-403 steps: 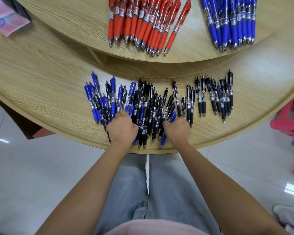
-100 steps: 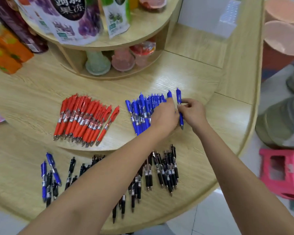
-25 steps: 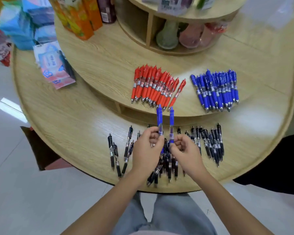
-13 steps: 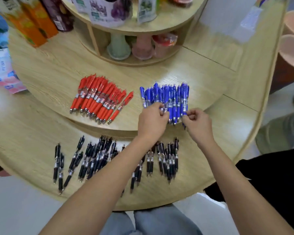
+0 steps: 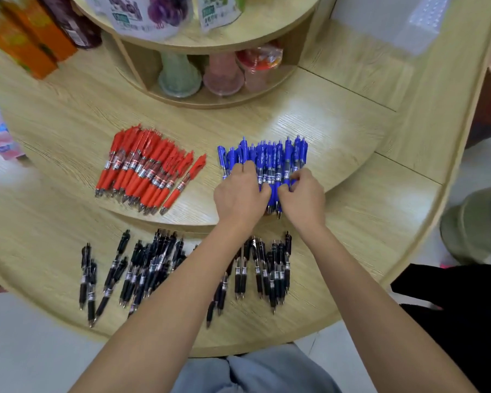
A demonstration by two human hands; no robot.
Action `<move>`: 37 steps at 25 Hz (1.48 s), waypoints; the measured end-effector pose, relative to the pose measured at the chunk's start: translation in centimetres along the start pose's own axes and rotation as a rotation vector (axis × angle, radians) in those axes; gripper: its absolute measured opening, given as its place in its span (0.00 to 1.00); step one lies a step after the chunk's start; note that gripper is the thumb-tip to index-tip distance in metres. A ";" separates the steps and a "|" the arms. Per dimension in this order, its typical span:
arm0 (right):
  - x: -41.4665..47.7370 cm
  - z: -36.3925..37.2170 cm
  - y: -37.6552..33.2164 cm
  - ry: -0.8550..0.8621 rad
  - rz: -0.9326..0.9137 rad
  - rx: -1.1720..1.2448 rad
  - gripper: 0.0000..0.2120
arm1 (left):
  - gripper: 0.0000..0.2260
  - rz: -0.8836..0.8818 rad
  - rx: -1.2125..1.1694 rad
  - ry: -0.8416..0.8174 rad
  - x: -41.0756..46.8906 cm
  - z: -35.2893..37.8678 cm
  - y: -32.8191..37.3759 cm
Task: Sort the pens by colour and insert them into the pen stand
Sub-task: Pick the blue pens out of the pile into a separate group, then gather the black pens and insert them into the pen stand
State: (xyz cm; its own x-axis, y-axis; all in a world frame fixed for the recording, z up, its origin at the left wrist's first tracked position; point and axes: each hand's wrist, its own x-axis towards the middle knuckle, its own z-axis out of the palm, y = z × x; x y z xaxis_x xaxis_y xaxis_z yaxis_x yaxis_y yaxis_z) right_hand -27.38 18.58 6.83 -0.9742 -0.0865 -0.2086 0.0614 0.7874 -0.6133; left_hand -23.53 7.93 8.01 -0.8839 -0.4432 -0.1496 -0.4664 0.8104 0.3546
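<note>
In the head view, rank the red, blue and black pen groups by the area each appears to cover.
1. black pens: widest spread, though nearest the camera.
2. red pens.
3. blue pens: close to red and partly under the left hand and right hand, so these two are unsure.

Head view: bright, even indoor light, wide-angle lens, partly blurred.
The light was diffuse and seemingly overhead. Pale glare patches lay on the tabletop [image 5: 304, 120] beyond the blue pens [image 5: 270, 157] and at the right. Shadows were faint and soft, the clearest running under the upper tier's rim. The centre was sharpest: blue pens, left hand [image 5: 240, 194], right hand [image 5: 302, 194]. Motion blur smeared the left edge and the packets [image 5: 142, 12] at the top. Tabletop rims bowed toward the frame edges.
</note>
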 end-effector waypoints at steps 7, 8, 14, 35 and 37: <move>-0.5 0.2 0.8 0.021 -0.104 0.023 0.15 | 0.16 0.147 -0.117 0.001 -0.8 0.2 -1.0; -0.8 -0.1 0.8 0.042 -0.112 0.049 0.15 | 0.15 0.155 -0.185 0.020 -1.2 -0.2 -1.3; -6.5 -1.6 2.5 0.056 0.004 0.199 0.11 | 0.11 -0.020 -0.520 0.118 -7.4 -3.1 -10.5; -11.3 13.6 8.1 -0.184 0.507 -0.337 0.59 | 0.59 -0.537 0.078 -0.336 -14.9 8.8 -21.6; -11.4 14.4 7.6 -0.184 0.473 -0.383 0.59 | 0.58 -0.515 0.092 -0.318 -15.0 9.1 -21.4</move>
State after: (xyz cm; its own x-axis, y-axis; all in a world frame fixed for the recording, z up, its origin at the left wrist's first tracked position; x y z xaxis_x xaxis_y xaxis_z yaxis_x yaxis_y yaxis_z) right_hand -12.63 16.80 -6.43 -0.8053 0.2480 -0.5385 0.3611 0.9255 -0.1139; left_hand -0.64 0.70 -5.77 -0.5051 -0.6621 -0.5536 -0.8250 0.5587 0.0846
